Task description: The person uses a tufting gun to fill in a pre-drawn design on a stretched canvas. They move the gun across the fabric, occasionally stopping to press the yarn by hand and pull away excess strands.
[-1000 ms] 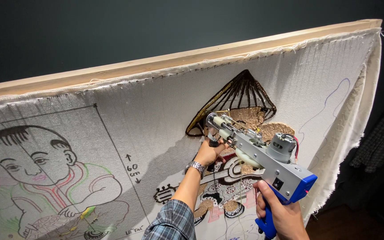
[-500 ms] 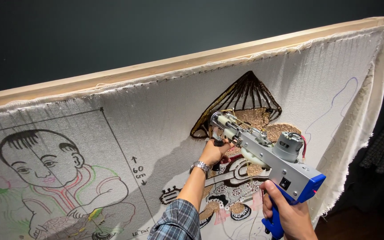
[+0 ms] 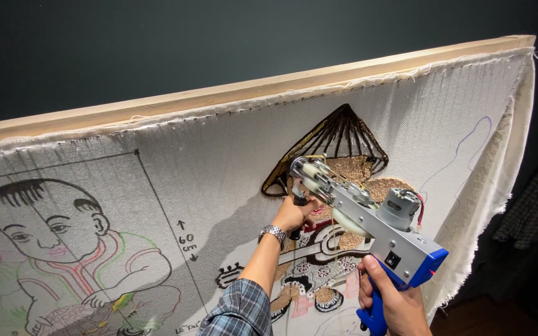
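Note:
A silver and blue tufting gun (image 3: 368, 224) is pressed nose-first against a white cloth (image 3: 219, 155) stretched on a wooden frame (image 3: 250, 90). My right hand (image 3: 393, 302) grips its blue rear handle at the bottom right. My left hand (image 3: 294, 213), with a metal watch on the wrist, holds the black front handle near the gun's tip. The tip rests on a partly tufted figure (image 3: 337, 186) with a dark conical hat, tan face and patterned clothing.
A drawn outline of a child (image 3: 63, 249) with coloured lines fills the cloth's left side, beside a ruled line and arrow marks. Loose cloth (image 3: 505, 174) hangs off the frame's right edge. A dark wall lies behind, and dark fabric hangs at the far right.
The view has drifted slightly, so the frame and cloth sit a little further right. Both hands stay on the gun, which remains against the figure's face area.

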